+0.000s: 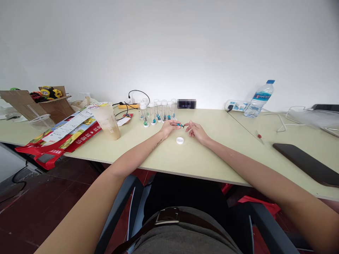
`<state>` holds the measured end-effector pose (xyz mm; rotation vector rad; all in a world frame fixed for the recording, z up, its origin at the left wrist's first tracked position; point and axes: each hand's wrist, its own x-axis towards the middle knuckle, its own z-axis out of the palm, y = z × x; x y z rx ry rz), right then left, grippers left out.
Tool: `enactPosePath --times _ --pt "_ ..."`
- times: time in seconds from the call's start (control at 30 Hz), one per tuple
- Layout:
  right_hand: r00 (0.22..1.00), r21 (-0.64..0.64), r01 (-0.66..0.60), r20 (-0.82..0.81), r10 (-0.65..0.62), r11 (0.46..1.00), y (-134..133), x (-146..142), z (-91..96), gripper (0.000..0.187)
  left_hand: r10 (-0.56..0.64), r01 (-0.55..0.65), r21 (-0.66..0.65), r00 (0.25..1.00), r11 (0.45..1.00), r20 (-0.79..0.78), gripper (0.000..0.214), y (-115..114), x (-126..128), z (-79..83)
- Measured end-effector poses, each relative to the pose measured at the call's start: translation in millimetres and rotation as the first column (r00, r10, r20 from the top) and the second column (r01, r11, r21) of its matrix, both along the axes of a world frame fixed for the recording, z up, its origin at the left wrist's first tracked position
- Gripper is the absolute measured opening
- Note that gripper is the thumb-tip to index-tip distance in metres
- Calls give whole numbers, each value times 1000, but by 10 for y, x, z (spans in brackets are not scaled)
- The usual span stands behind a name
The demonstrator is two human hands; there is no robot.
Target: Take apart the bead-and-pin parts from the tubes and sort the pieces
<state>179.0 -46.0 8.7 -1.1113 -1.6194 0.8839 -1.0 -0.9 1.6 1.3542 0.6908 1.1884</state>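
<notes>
My left hand (167, 129) is closed on a slim teal-and-black piece (180, 125), held a little above the table. Its exact kind is too small to make out. My right hand (196, 131) is just to the right, index finger stretched toward the black end of the piece and the other fingers loosely bent apart. Whether that fingertip touches it, I cannot tell. Below and between both hands lies a round white cap (180, 140). Behind my left hand stand several clear tubes (159, 112) with white caps and small blue-green contents.
Left of the tubes are a tall drink cup (108, 121), a red bag (79, 137) and a cardboard box (45, 109). A dark display (186, 103) stands by the wall. To the right are a power strip (237, 105), a water bottle (258, 100) and a phone (307, 163).
</notes>
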Motion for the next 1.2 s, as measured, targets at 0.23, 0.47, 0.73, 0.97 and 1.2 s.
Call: enactPosePath --times 0.23,0.47,0.73,0.97,1.2 --pt "1000 2 -4 -2 4 1000 -10 -2 -1 66 -2 2 0 1000 1000 2 40 5 0 -6" --pt "1000 -3 -4 3 4 1000 -10 -2 -2 67 -3 3 4 1000 1000 5 42 26 3 -21" --pt "1000 -2 1 9 -1 1000 -20 -5 3 68 -2 2 -1 1000 1000 -1 41 16 3 -11" --pt "1000 7 3 8 -3 1000 -17 -9 1 66 1 -1 -8 1000 1000 3 38 9 1 -4" --pt "1000 6 10 12 -11 1000 -32 -16 11 65 2 -2 -4 1000 1000 0 38 4 5 -4"
